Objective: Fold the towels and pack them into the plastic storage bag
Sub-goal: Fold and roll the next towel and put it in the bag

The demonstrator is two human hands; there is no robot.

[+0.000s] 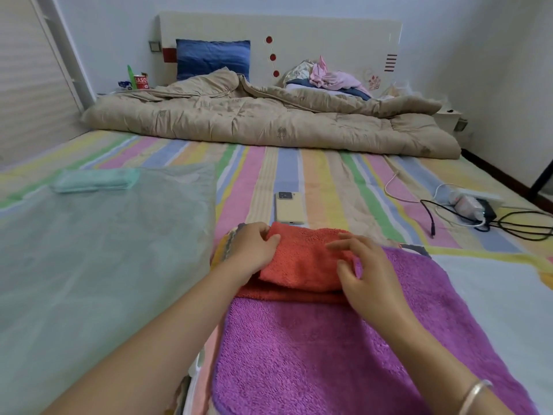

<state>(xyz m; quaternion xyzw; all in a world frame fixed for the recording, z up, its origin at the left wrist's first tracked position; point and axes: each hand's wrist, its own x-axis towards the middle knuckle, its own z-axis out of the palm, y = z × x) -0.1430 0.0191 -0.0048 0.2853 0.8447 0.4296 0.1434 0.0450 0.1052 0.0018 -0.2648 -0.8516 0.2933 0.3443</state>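
An orange towel (302, 259), partly folded, lies on a spread purple towel (329, 348) on the bed. My left hand (254, 250) grips the orange towel's left edge, thumb on top. My right hand (365, 274) rests on its right side with fingers loosely spread. To the left lies the large translucent plastic storage bag (98, 265), flat on the bed, with a folded mint-green towel (92, 181) inside near its far end. More cloth edges peek out under the purple towel.
A phone (288, 208) lies just beyond the orange towel. Cables and a charger (472, 211) sit at the right. A beige quilt (269, 121), a blue pillow (212, 58) and clothes are at the headboard. The striped sheet (344, 181) covers the bed.
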